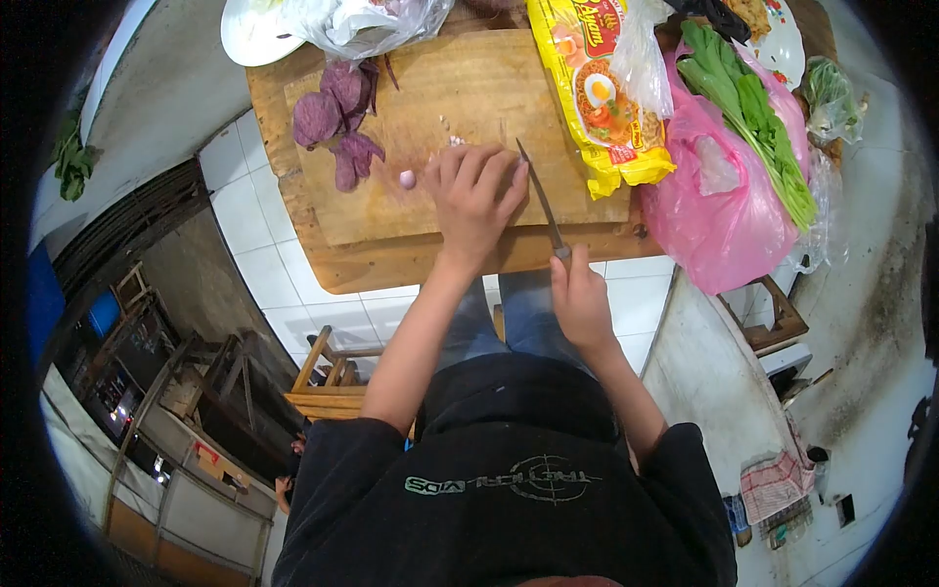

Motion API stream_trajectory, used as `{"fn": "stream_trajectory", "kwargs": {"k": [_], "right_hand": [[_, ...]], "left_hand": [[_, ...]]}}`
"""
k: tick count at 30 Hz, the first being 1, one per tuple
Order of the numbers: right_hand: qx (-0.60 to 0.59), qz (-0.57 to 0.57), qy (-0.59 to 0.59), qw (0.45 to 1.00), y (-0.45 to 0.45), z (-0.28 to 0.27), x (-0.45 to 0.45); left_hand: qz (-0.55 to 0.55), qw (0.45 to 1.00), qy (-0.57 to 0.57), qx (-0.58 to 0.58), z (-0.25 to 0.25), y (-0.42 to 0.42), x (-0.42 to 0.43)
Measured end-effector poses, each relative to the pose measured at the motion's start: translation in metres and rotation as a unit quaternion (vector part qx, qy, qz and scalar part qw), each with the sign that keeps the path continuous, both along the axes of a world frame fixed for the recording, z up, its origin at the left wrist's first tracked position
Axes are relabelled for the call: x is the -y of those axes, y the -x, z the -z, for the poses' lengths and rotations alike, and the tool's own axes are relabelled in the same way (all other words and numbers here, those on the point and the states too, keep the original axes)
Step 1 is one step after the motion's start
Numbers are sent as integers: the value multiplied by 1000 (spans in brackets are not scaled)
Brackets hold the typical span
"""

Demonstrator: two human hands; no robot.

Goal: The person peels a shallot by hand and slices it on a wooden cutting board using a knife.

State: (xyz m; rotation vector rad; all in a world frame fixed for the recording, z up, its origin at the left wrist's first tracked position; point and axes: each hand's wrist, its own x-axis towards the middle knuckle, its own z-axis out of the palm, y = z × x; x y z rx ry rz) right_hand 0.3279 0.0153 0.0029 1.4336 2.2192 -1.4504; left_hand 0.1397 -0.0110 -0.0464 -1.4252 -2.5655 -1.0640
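My right hand point(582, 295) is closed around the handle of a kitchen knife point(544, 196), whose blade points away from me over the wooden cutting board point(391, 210). Beside the blade, my left hand point(476, 201) presses down on the board with curled fingers; whatever lies under them is mostly hidden. A small peeled shallot point(407, 180) rests just left of that hand. Tiny pale cut pieces point(455, 141) lie beyond its fingers. Farther left on the board are purple, wrinkled pieces point(318, 119) that look like vegetable or peel.
A yellow instant noodle pack point(599, 93) overlaps the board's right side. Next to it sits a pink plastic bag point(709, 230) with leafy greens point(748, 112) on top. A clear plastic bag point(367, 29) and a white plate point(240, 37) stand at the far left of the wooden table point(337, 274).
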Motion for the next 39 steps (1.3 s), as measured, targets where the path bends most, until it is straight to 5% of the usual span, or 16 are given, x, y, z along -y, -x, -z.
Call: {"fn": "stream_trajectory", "kwargs": {"k": [5, 32, 39], "right_hand": [[-28, -10, -66, 997, 15, 5, -3], [-24, 58, 36, 997, 18, -7, 13], [30, 31, -56, 998, 14, 19, 33]], "left_hand": [[12, 1000, -3, -10, 0, 1, 1], [45, 993, -82, 69, 3, 2, 1], [33, 994, -73, 68, 5, -1, 1]]}}
